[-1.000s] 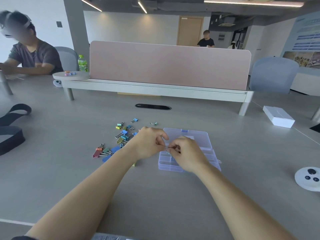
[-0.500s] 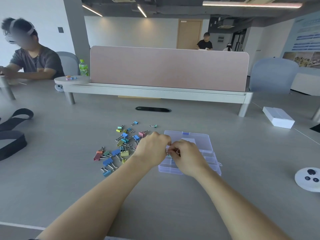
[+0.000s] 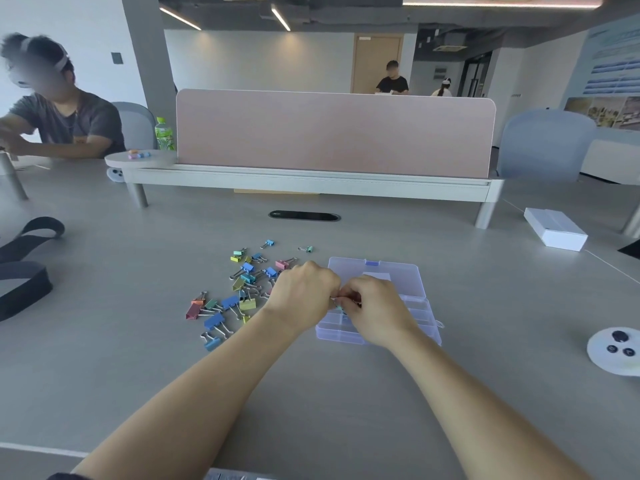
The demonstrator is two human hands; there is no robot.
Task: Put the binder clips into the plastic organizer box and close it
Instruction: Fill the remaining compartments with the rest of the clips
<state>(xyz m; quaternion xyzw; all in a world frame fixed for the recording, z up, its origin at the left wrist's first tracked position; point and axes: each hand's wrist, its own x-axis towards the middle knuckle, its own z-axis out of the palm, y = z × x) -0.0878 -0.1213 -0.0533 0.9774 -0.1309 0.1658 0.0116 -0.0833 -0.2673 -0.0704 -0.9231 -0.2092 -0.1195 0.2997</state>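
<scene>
One clear plastic organizer box [image 3: 391, 271], lid laid open, is seen on the grey table [image 3: 138, 341]. About twenty coloured binder clips [image 3: 230, 301] are scattered just left of it. One more small clip [image 3: 341, 307] is pinched between the curled fingers of the left hand [image 3: 304, 296] and the right hand [image 3: 375, 308], which are held together over the box's left compartments. Behind the box, a pink divider panel [image 3: 332, 133] is mounted across the table in an office room.

An open-plan office: long grey desk [image 3: 104, 271] with pink divider panel [image 3: 332, 133] and swivel chairs [image 3: 543, 147].
</scene>
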